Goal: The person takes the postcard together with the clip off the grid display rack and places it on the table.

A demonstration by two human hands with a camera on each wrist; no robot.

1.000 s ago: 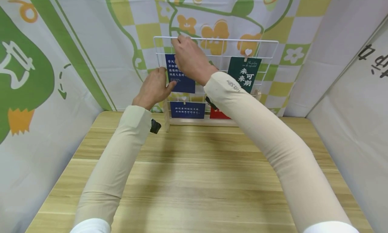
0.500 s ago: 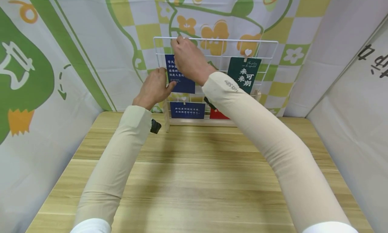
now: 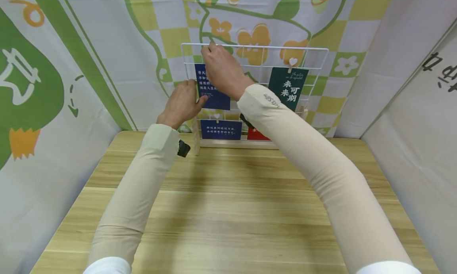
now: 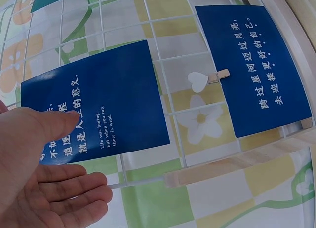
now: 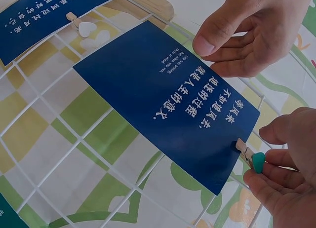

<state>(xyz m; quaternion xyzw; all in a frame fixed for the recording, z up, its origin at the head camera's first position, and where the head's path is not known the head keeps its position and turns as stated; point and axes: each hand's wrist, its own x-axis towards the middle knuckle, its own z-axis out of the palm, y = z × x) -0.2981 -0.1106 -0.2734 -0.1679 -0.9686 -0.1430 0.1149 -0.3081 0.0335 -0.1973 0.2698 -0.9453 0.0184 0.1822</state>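
Note:
In the head view my right hand (image 3: 225, 69) is at the top left of a white wire grid rack (image 3: 264, 48). The right wrist view shows its fingers pinching a small wooden clothespin with a teal heart (image 5: 257, 162) on the top edge of a dark blue card (image 5: 163, 97) with white lettering. My left hand (image 3: 182, 101) is at the rack's left edge, fingers relaxed and thumb spread. In the left wrist view the thumb (image 4: 54, 127) overlaps the card and the fingertips (image 4: 94, 181) lie at the grid's side wire.
A second blue card (image 3: 220, 129) hangs below on a white-heart clothespin (image 4: 212, 80). At the right hang a green card (image 3: 287, 85) and a partly hidden red card (image 3: 258, 134). The rack's wooden base (image 3: 235, 143) stands on a wooden table (image 3: 228, 210), before a patterned cloth.
My right wrist has shifted very slightly to the left while its fingers stay at the card's top. The left hand and the cards look unchanged.

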